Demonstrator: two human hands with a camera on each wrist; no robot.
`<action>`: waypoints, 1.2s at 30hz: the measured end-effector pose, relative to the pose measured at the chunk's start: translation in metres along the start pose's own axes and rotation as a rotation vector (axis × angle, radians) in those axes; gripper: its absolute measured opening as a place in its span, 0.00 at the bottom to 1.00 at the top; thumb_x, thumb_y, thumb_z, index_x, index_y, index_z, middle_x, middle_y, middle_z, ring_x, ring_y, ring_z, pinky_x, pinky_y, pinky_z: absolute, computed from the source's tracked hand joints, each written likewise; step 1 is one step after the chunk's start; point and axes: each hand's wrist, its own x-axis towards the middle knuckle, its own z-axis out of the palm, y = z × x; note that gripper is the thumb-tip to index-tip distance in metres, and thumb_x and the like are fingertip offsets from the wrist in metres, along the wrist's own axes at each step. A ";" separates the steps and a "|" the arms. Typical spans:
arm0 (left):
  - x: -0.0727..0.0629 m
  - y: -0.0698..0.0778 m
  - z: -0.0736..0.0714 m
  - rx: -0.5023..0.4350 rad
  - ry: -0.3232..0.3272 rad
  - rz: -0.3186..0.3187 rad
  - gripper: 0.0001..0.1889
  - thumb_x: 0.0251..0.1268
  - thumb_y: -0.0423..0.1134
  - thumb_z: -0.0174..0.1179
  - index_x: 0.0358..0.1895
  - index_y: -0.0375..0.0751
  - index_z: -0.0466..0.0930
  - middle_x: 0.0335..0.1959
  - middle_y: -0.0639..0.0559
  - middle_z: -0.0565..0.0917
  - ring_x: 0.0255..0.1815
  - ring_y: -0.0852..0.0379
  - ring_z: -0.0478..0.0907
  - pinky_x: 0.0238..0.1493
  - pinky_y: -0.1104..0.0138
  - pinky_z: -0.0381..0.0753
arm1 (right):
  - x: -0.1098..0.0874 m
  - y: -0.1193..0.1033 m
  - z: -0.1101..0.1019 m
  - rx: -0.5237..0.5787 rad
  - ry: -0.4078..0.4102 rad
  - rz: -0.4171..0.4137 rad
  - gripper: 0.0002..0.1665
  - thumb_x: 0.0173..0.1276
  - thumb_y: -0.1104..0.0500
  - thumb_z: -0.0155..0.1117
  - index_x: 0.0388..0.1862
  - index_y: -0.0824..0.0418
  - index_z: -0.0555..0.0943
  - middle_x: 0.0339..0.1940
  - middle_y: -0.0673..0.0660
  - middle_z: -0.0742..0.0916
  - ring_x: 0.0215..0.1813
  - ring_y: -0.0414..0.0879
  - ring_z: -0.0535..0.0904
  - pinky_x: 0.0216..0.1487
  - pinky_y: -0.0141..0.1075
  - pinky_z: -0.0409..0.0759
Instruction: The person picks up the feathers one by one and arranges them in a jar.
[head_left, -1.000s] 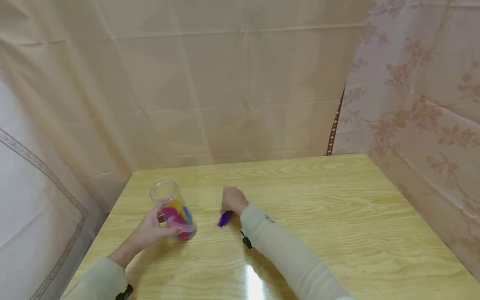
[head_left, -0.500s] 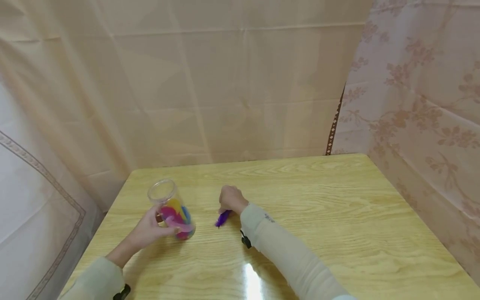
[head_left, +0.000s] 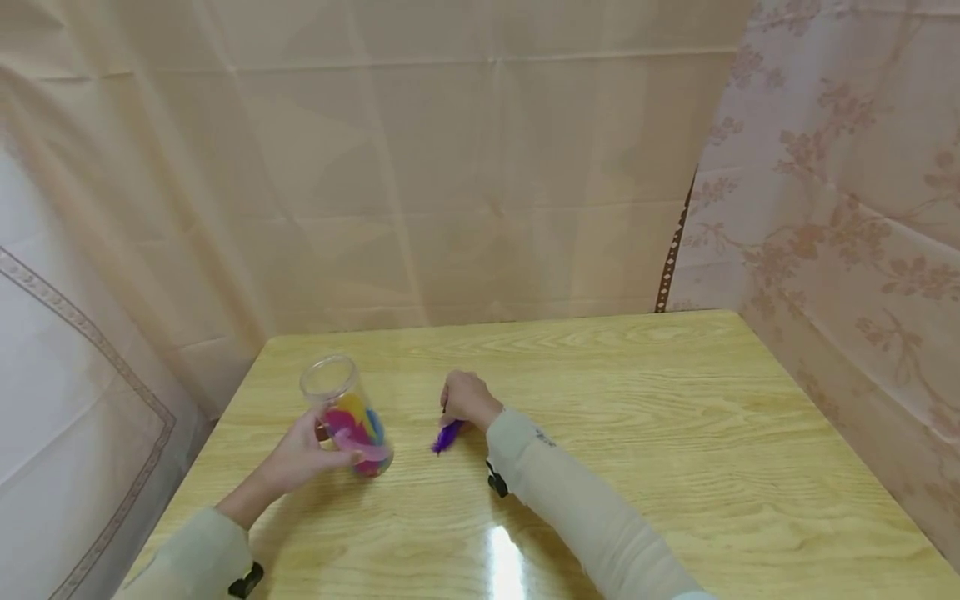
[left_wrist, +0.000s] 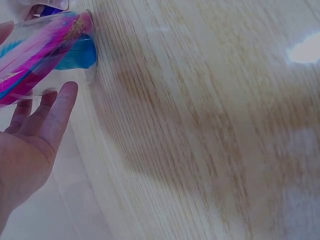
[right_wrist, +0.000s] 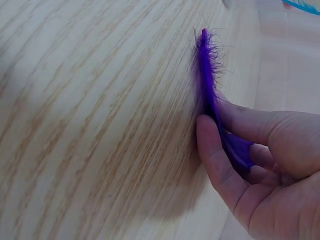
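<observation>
In the head view my left hand (head_left: 300, 454) grips a clear cylindrical jar (head_left: 328, 379) from its left side, thumb across the front and fingers behind. Pink, yellow and blue feathers (left_wrist: 55, 42) fill the lower part of the jar, whose top is uncovered. My right hand (head_left: 468, 398) is low over the table to the jar's right. Its thumb and index finger pinch a purple feather (right_wrist: 210, 80), seen best in the right wrist view. The feather's fluffy quill end points away from the hand, close along the tabletop, and its other end lies inside the curled fingers.
Both hands work over a light wood-grain table (head_left: 637, 450). A beige curtain (head_left: 465, 183) hangs behind its far edge, and a flowered curtain (head_left: 840, 217) runs along the right. White cloth (head_left: 60, 400) hangs at the left. Light glares off the near tabletop.
</observation>
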 end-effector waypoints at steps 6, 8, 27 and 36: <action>-0.001 0.000 -0.001 0.002 -0.008 -0.016 0.41 0.55 0.32 0.76 0.70 0.32 0.63 0.59 0.37 0.77 0.57 0.42 0.76 0.53 0.67 0.77 | 0.000 0.004 -0.001 0.002 0.002 -0.070 0.14 0.47 0.59 0.87 0.24 0.56 0.86 0.25 0.45 0.85 0.34 0.44 0.81 0.47 0.38 0.80; -0.001 0.000 0.000 -0.003 -0.013 -0.021 0.42 0.55 0.33 0.76 0.71 0.32 0.62 0.59 0.36 0.77 0.56 0.40 0.76 0.52 0.66 0.78 | -0.001 0.003 -0.003 0.029 -0.012 -0.100 0.13 0.49 0.59 0.86 0.26 0.57 0.86 0.26 0.46 0.85 0.34 0.43 0.80 0.46 0.37 0.80; -0.003 0.003 0.004 -0.013 0.004 0.001 0.39 0.55 0.31 0.76 0.69 0.29 0.64 0.57 0.36 0.78 0.54 0.44 0.77 0.50 0.67 0.79 | -0.018 -0.071 -0.089 0.275 0.106 -0.437 0.36 0.55 0.53 0.83 0.64 0.53 0.81 0.57 0.53 0.87 0.53 0.42 0.82 0.54 0.31 0.77; -0.005 0.003 0.006 0.012 0.014 0.007 0.42 0.55 0.32 0.76 0.71 0.30 0.62 0.56 0.37 0.79 0.54 0.47 0.77 0.53 0.67 0.78 | -0.028 -0.094 -0.083 0.533 0.246 -0.572 0.33 0.56 0.60 0.82 0.61 0.58 0.81 0.39 0.53 0.90 0.36 0.34 0.84 0.39 0.25 0.81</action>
